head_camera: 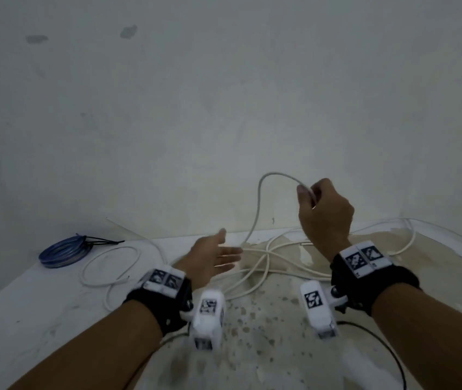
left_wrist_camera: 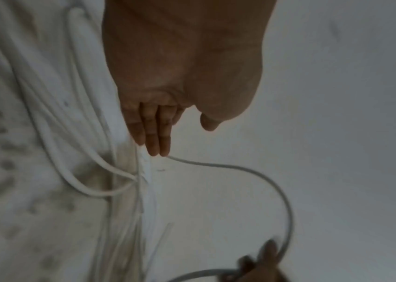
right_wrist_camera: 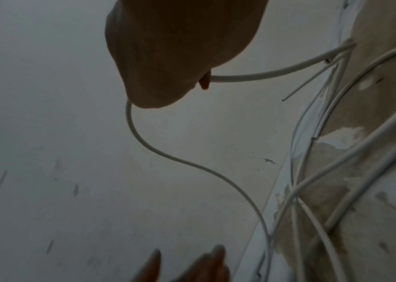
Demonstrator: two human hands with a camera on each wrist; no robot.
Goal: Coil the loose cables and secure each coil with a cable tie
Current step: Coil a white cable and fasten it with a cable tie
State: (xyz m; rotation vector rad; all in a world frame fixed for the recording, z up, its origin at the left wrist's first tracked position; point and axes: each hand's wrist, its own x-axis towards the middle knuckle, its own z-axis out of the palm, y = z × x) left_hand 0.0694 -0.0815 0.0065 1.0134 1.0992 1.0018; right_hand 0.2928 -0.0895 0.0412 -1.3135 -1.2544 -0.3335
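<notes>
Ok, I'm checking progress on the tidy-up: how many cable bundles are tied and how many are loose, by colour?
Tied blue coil: 1
Loose white cable: 1 tangle; separate cables cannot be told apart, and the right hand grips one strand
Total: 2

White cable (head_camera: 258, 209) arcing up off tangled loops, blue coil (head_camera: 62, 251) tied, far left

Left hand (left_wrist_camera: 180, 76) extending over the surface, fingers (left_wrist_camera: 153, 133) lying straight together, gripping nothing; thin white round cable (left_wrist_camera: 259, 172) arching beyond the fingertips toward right hand (left_wrist_camera: 262, 265), blurred at bottom edge; more white cable loops (left_wrist_camera: 81, 183) lying on stained pale surface (left_wrist_camera: 11, 152)
</notes>
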